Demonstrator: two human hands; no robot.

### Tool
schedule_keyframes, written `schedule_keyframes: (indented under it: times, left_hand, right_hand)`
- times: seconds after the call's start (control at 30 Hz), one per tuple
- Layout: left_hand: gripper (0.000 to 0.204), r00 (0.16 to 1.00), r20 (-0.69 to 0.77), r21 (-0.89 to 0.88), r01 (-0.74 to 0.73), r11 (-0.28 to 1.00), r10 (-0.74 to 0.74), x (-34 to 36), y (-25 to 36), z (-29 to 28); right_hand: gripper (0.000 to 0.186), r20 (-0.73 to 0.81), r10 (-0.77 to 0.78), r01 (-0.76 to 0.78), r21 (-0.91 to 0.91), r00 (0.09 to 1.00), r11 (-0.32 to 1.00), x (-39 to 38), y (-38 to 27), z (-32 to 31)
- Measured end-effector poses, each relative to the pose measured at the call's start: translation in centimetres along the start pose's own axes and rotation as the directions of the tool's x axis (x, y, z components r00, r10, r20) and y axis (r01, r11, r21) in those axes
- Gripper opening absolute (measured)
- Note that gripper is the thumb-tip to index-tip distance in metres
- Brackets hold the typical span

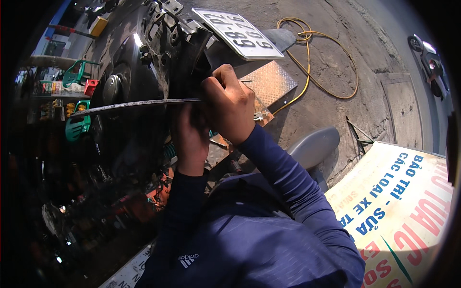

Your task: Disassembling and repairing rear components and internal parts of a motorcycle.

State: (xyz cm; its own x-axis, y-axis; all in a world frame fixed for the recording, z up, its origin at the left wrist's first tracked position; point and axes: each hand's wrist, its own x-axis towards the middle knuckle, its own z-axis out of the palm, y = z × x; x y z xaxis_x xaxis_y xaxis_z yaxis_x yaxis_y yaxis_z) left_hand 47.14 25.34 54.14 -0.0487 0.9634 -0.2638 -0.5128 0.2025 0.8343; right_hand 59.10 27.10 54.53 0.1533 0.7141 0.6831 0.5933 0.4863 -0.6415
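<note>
**Thin strip at the dark bike parts: both ends need minding**

The long thin strip (137, 104) is seen nearly edge-on, stretched out to the left across the front of the dark bike parts (165, 45), with its near end lost at the right hand (229, 106). That hand is curled, knuckles up, but its fingertips are hidden, so whether the strip is actually pinched can't be told. The left hand (190, 141) is set just below and is badly blurred; whether it's spread or closed on something can't be told either.

Since the fingers are buried in shadow, this bit is probably best done by feel, with small, even pressure used rather than a hard yank. The far end looks unsupported by any hand, so the strip should be kept level and not be twisted, or the dark bodywork might get scratched. If it's found to bind, the angle is better eased than forced.

Further out, a white number plate (238, 33) is seen near the right hand, above it; its edge could easily be knocked by a slipped knuckle. Beyond that, a patterned metal plate (276, 81) and a yellow hose (357, 72) are laid on the ground, well clear of the strip.
</note>
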Motion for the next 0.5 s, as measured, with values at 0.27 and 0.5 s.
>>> schedule_keyframes:
  times: [0.27, 0.5]
  left_hand:
    - [0.019, 0.998, -0.054, -0.034, 0.037, 0.999, -0.039, -0.2, 0.0, 1.0]
    - [0.023, 0.991, -0.067, -0.103, 0.104, 0.989, -0.112, -0.6, 0.3, 1.1]
  right_hand:
    - [0.026, 0.029, 0.162, -0.162, 0.341, 0.986, 0.926, -1.4, 1.2, -0.9]
    - [0.017, 0.695, 0.244, -0.547, 0.252, 0.676, 0.798, -9.5, 0.7, -10.1]
